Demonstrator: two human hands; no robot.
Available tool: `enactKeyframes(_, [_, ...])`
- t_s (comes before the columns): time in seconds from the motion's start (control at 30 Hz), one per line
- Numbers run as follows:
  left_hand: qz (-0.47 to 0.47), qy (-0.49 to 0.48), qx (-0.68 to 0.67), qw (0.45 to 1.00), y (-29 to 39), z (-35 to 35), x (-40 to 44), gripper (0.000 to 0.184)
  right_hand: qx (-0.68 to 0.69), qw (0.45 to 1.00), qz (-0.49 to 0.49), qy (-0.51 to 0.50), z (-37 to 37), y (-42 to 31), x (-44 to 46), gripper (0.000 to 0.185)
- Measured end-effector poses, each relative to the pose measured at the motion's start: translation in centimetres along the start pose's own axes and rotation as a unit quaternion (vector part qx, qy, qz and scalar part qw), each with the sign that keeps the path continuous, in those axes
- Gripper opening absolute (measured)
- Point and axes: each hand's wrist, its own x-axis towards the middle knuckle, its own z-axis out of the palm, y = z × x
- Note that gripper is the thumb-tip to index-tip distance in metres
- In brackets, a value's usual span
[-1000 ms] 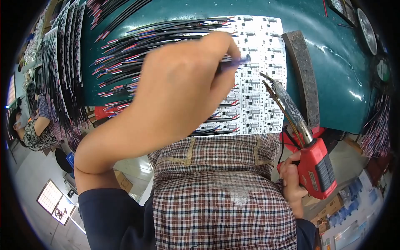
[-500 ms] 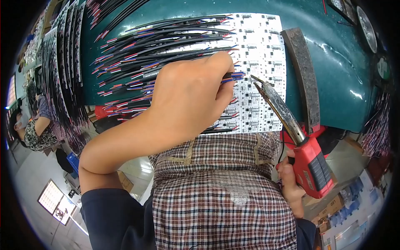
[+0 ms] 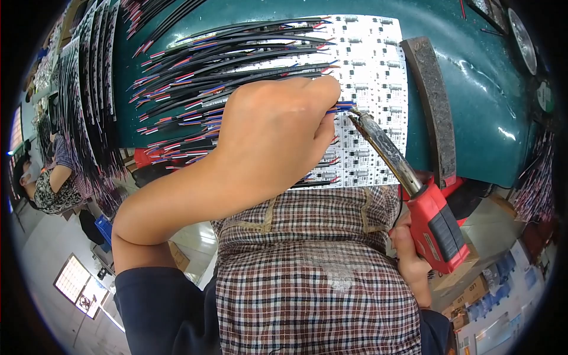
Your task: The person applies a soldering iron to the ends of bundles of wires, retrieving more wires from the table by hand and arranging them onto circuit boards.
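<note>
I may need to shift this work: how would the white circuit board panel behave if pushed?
The circuit board panel looks thin and flat, so it would probably slide as one fairly stiff sheet, perhaps flexing slightly. The black cables lying across it look bendy and might drag or shift, since many overhang its edge.

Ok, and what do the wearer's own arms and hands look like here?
The left hand and forearm are bare, with no glove, ring or watch visible. The left sleeve is plain dark navy, ending above the elbow. The right hand, partly hidden, also looks ungloved; the right sleeve is similarly dark.
</note>
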Motion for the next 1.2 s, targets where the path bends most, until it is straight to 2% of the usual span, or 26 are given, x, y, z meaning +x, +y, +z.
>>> enactKeyframes(0.2, [0.003,-0.005,0.003,1.0,0.1,-0.1,0.1,0.011,-0.058,0.998,-0.012,-0.009,-0.2,-0.2,0.3,0.026])
enactKeyframes(0.27, [0.003,-0.008,0.012,1.0,0.1,-0.2,0.2,0.011,-0.091,0.995,-0.043,-0.015,-0.4,-0.1,0.3,0.026])
enactKeyframes(0.37, [0.006,-0.008,0.014,1.0,0.0,-0.2,0.2,0.012,-0.09,0.996,0.012,0.027,-0.3,-0.2,-0.9,0.025])
enactKeyframes(0.5, [0.007,-0.023,0.027,0.999,-0.1,-0.3,0.3,0.012,-0.041,0.998,0.012,0.038,-0.1,-0.2,-0.5,0.024])
enactKeyframes(0.57, [0.025,-0.014,-0.004,1.0,-0.5,-0.3,0.5,0.013,-0.074,0.997,-0.027,-0.004,-0.6,-0.2,-0.2,0.024])
enactKeyframes(0.67, [0.042,-0.019,-0.012,0.999,-0.6,-0.5,0.6,0.013,-0.029,0.999,-0.012,0.008,-0.4,0.2,-0.5,0.024])
enactKeyframes(0.87, [0.04,-0.03,0.051,0.997,0.2,-0.3,0.2,0.015,-0.043,0.999,-0.024,0.001,-0.3,-0.2,-0.1,0.024])
enactKeyframes(1.1, [0.064,-0.036,0.055,0.996,0.0,-0.6,0.6,0.016,-0.06,0.998,-0.024,0.0,-0.5,-0.4,-0.4,0.023])
enactKeyframes(1.2, [0.074,-0.036,0.056,0.995,-0.1,-0.6,0.7,0.016,-0.055,0.998,0.004,-0.011,-0.7,-0.3,-0.8,0.021])
